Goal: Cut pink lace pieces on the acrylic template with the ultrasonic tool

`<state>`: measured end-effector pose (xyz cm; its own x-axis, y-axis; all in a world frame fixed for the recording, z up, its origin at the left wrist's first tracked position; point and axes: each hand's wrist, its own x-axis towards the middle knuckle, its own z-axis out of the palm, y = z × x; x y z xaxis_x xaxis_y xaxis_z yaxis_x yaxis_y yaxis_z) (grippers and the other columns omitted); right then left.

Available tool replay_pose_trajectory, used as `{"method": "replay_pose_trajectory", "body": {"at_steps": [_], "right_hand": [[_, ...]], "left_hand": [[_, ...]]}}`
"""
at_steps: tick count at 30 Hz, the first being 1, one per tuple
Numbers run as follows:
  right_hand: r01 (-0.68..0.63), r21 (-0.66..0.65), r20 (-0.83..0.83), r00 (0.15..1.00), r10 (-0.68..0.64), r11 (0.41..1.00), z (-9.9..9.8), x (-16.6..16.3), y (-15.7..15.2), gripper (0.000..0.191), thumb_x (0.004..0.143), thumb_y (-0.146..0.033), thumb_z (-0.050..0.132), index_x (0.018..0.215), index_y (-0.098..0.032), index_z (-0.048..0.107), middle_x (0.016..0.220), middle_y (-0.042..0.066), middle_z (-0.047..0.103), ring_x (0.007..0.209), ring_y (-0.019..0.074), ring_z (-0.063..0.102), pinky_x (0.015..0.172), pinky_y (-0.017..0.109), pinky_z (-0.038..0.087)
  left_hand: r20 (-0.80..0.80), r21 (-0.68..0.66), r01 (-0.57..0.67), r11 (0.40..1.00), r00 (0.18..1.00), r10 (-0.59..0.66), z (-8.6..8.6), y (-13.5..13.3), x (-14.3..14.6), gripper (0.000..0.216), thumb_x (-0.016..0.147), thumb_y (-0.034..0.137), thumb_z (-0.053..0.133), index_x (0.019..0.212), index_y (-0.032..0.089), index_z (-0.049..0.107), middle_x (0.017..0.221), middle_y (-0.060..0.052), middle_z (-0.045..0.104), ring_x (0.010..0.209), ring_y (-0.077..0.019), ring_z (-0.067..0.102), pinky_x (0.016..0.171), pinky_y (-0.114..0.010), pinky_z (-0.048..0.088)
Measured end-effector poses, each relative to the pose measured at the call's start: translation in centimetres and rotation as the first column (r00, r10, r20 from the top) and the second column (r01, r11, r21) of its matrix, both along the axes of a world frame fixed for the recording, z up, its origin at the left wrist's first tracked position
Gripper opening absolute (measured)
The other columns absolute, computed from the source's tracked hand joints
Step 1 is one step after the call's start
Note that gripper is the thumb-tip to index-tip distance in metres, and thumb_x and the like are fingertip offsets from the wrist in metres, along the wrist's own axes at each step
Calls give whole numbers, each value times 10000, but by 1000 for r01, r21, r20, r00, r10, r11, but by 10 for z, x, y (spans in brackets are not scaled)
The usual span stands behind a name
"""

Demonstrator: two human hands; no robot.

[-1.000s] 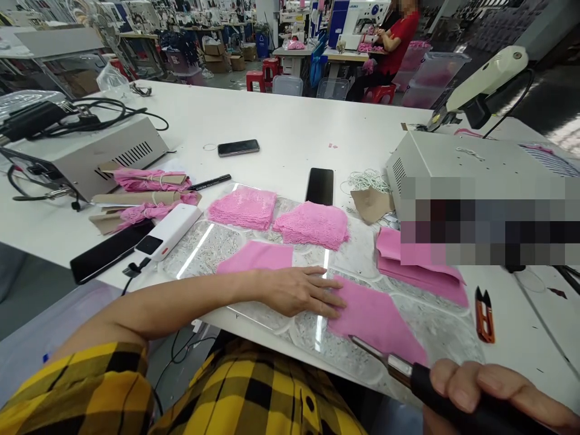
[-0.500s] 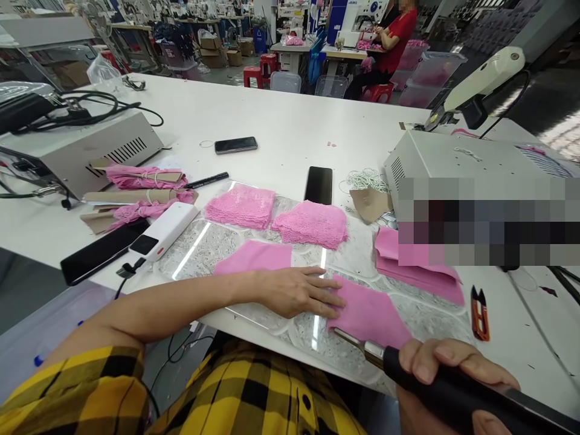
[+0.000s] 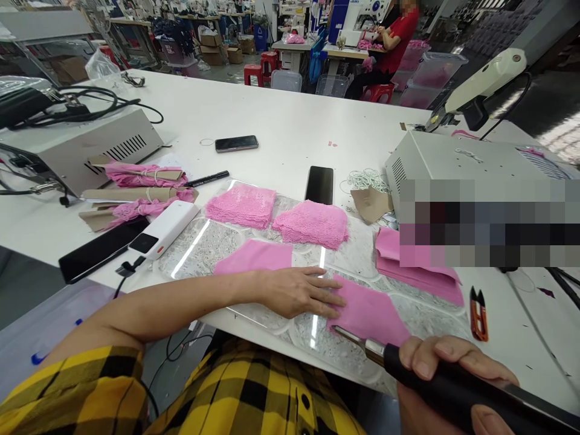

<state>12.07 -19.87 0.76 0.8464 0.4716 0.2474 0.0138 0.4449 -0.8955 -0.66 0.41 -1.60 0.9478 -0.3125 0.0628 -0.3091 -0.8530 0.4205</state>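
Observation:
My left hand (image 3: 294,293) lies flat with fingers spread, their tips on the left edge of a pink fabric piece (image 3: 369,308). In my right hand (image 3: 453,368) is a thick black-handled tool (image 3: 435,380) with a slim metal tip. That tip meets the lower left corner of the same piece. Behind my left forearm is another pink fabric piece (image 3: 256,255), its lower edge partly hidden. Farther back sit two stacks of pink lace pieces, a left stack (image 3: 241,205) and a right stack (image 3: 312,225). Folded pink fabric (image 3: 421,272) lies to the right.
Under the fabric is a clear-topped, stone-patterned mat (image 3: 353,260). Orange-handled thread snips (image 3: 479,314) lie at the right. Grey metal boxes, a left box (image 3: 118,142) and a right box (image 3: 453,157), flank the work area. A phone (image 3: 319,184) and a white device (image 3: 163,229) lie nearby. A co-worker (image 3: 394,42) sits beyond.
My hands, the tool and the fabric keep their positions. Only the camera view has shifted very slightly.

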Motion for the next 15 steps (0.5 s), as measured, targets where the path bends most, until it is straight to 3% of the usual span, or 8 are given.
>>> {"method": "replay_pose_trajectory", "body": {"at_steps": [6,15], "right_hand": [[17,48,47,999,-19,999,0,-2,9,177,664,-281,487,799,-225,587,736,19,493,512,139,409,450,321,336],[-39,49,100,994,34,998,1,2,9,149,674,-254,502,786,-223,595,693,7,505,486,137,434,428,323,380]], "left_hand": [[-25,39,16,999,1000,-15,1,-1,0,405,975,158,412,1322,238,606,1473,-15,477,1454,-186,302,1244,-367,98],[-8,5,12,1000,1000,-12,-1,-1,0,395,964,154,435,1300,237,625,1459,-28,490,1442,-205,328,1237,-383,153]]}}
